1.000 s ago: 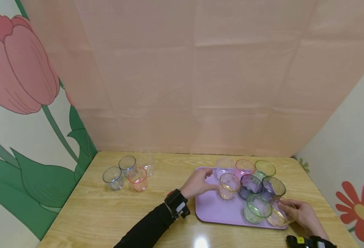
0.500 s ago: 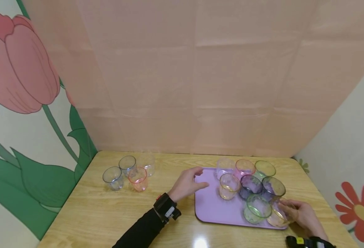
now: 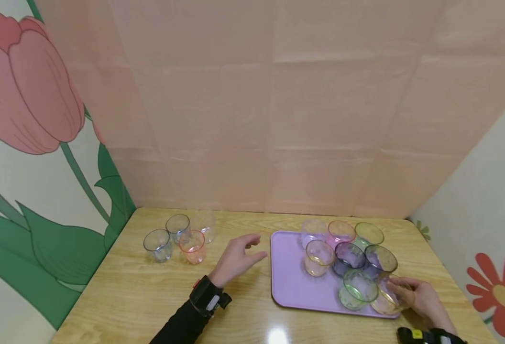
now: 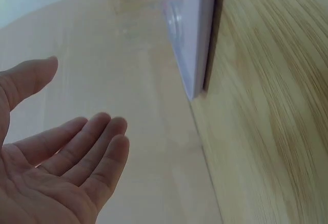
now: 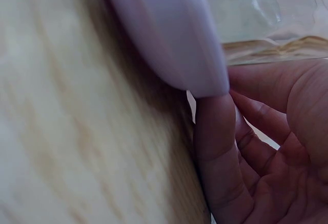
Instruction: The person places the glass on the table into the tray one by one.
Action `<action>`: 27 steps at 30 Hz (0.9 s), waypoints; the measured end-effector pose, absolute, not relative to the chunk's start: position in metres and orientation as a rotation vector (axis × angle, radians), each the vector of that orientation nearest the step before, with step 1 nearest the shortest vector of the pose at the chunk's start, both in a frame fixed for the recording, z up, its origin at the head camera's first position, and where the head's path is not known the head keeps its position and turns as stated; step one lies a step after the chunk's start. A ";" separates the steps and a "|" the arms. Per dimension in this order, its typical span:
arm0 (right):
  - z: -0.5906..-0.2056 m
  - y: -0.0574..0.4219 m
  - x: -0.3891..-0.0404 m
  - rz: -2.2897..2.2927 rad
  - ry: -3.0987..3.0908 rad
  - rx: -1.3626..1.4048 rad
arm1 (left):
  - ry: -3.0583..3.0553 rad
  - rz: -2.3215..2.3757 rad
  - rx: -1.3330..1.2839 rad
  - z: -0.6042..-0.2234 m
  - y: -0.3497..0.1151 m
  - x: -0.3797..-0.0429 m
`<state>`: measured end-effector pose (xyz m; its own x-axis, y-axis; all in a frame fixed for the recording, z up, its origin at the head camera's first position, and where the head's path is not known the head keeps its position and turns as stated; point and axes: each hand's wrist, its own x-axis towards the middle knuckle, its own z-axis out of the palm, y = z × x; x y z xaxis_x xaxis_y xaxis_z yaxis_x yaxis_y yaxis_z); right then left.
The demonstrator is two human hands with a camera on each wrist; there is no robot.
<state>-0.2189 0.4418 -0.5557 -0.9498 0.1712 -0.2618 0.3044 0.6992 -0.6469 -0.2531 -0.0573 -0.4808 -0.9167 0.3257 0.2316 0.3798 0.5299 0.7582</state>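
Note:
My left hand (image 3: 235, 260) is above the table, between the tray and the glasses at left. Its thumb and fingers (image 4: 105, 157) are spread apart and hold nothing. On the lilac tray (image 3: 289, 286) stand several tinted glasses. A yellowish glass (image 3: 383, 303) sits at the tray's front right corner, where my right hand (image 3: 418, 296) grips its side. In the right wrist view, a finger (image 5: 218, 137) also lies against the tray's corner. Left of that glass is a green glass (image 3: 356, 291). A pale amber glass (image 3: 318, 260) is the tray glass nearest my left hand.
At the table's left stand an orange-rimmed glass (image 3: 193, 248), two blue-rimmed glasses (image 3: 159, 248) and a clear glass (image 3: 207, 227). A dark purple glass (image 3: 347, 260) and a pink glass (image 3: 340, 232) share the tray. Behind the wooden table (image 3: 127, 296) hangs a pinkish cloth (image 3: 269, 119).
My left hand has moved away from the pale amber glass, leftward off the tray and over the bare wood. The right hand keeps its place at the yellowish glass.

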 end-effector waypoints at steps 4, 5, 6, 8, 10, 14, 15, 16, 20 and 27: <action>-0.557 0.441 -0.221 -1.073 2.722 0.371 | -2.671 -1.350 -0.626 -0.480 -0.072 -0.249; -0.557 0.441 -0.221 -1.072 2.722 0.368 | -2.664 -1.352 -0.619 -0.480 -0.075 -0.248; -0.557 0.441 -0.221 -1.074 2.721 0.371 | -2.656 -1.351 -0.614 -0.480 -0.078 -0.247; -0.557 0.441 -0.220 -1.075 2.731 0.361 | -2.642 -1.348 -0.602 -0.479 -0.083 -0.245; -0.556 0.441 -0.219 -1.080 2.739 0.362 | -2.636 -1.350 -0.590 -0.479 -0.088 -0.243; -0.557 0.441 -0.216 -1.094 2.748 0.365 | -2.635 -1.390 -0.544 -0.479 -0.094 -0.240; -0.557 0.441 -0.216 -1.091 2.749 0.365 | -2.636 -1.399 -0.530 -0.480 -0.096 -0.239; -0.557 0.440 -0.216 -1.098 2.741 0.373 | -2.636 -1.407 -0.515 -0.480 -0.098 -0.238; -0.557 0.440 -0.216 -1.090 2.740 0.402 | -2.624 -1.391 -0.483 -0.479 -0.104 -0.237; -0.556 0.440 -0.217 -1.090 2.749 0.390 | -2.623 -1.360 -0.407 -0.473 -0.116 -0.234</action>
<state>-0.2168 0.4398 -0.5565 -0.9534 0.1817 -0.2410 0.2975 0.7003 -0.6488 -0.2344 -0.1158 -0.4725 -0.9502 0.1663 0.2635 0.3112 0.5497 0.7752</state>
